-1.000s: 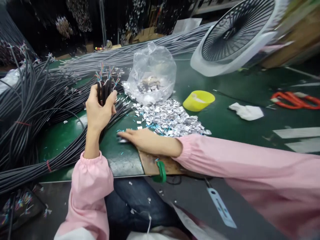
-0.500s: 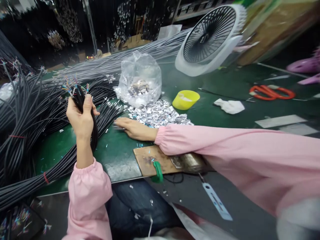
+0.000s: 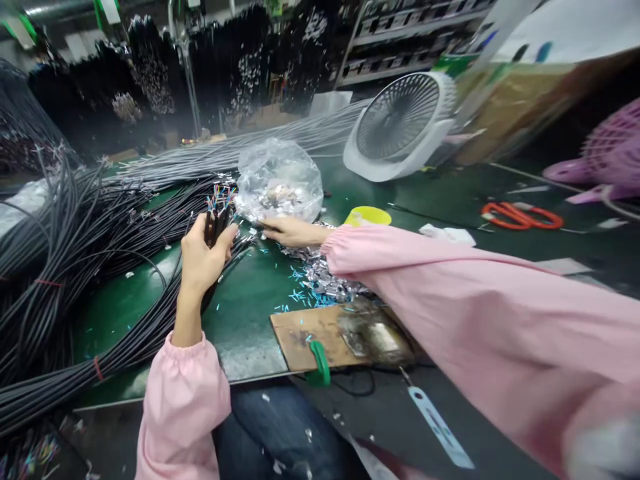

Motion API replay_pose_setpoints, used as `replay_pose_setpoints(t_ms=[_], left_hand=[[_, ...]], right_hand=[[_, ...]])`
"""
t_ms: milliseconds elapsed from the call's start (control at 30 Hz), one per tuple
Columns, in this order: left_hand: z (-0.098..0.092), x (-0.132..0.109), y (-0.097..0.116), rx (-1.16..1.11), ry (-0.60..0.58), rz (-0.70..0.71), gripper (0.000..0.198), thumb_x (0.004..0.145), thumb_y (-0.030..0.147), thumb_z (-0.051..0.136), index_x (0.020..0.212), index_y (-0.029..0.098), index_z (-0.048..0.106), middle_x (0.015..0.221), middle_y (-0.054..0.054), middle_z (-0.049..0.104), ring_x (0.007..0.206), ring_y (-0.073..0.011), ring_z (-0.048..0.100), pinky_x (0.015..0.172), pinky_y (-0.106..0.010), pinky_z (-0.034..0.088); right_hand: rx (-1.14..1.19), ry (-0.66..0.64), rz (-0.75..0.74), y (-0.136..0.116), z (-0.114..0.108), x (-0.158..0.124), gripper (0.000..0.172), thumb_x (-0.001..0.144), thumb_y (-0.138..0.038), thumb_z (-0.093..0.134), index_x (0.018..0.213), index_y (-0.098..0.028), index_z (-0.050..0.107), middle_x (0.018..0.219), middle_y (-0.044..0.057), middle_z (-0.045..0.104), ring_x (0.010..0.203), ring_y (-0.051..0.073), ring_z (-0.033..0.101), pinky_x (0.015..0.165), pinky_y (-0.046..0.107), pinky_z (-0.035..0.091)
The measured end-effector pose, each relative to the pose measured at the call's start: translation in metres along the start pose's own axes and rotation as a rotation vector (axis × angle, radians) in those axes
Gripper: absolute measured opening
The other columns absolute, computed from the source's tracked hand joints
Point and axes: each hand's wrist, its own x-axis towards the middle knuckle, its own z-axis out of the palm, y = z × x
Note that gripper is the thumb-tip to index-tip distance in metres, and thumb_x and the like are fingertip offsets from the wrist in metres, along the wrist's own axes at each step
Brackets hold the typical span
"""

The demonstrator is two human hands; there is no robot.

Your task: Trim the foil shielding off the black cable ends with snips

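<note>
My left hand [image 3: 200, 261] is closed around a bundle of black cables [image 3: 216, 228], whose stripped ends fan out above it in thin coloured wires. The bundle's long tail curves down to the lower left of the table. My right hand [image 3: 293, 232] stretches across, fingers extended and slightly blurred, at the near side of a clear plastic bag [image 3: 280, 163] with pale scraps in it. Silvery foil scraps [image 3: 333, 277] lie beneath and beside my right wrist. Whether the fingertips touch the bag I cannot tell.
More cable bundles [image 3: 45, 267] cover the left side. A white fan [image 3: 400, 127], yellow cup [image 3: 369, 216], crumpled tissue [image 3: 447, 235] and orange-handled scissors [image 3: 523, 217] stand or lie to the right. At the front edge is a wooden board [image 3: 305, 333] with a green clamp [image 3: 320, 363].
My left hand has moved right with the cables. My right hand has gone from the bare tabletop to the bag's near side. The camera view has tilted up slightly.
</note>
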Motion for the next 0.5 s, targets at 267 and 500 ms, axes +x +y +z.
replay_pose_setpoints(t_ms=[267,500], left_hand=[[0.001,0.001,-0.003,0.061,-0.015,0.010,0.020,0.077,0.030,0.060,0.071,0.020,0.043,0.051,0.007,0.051,0.040,-0.0087,0.049,0.044,-0.019,0.038],[0.009,0.001,-0.003,0.297,-0.068,-0.027,0.021,0.076,0.028,0.060,0.068,0.020,0.043,0.050,0.007,0.051,0.043,-0.0103,0.050,0.049,-0.021,0.036]], right_hand=[[-0.103,-0.003,0.202,0.037,-0.017,0.031,0.033,0.090,-0.036,0.048,0.115,-0.015,0.053,0.112,0.008,0.058,0.097,0.018,0.058,0.085,0.041,0.047],[-0.117,-0.149,0.102,0.001,-0.040,-0.016,0.024,0.083,-0.011,0.046,0.099,-0.010,0.064,0.088,0.014,0.068,0.081,0.023,0.062,0.075,0.035,0.045]])
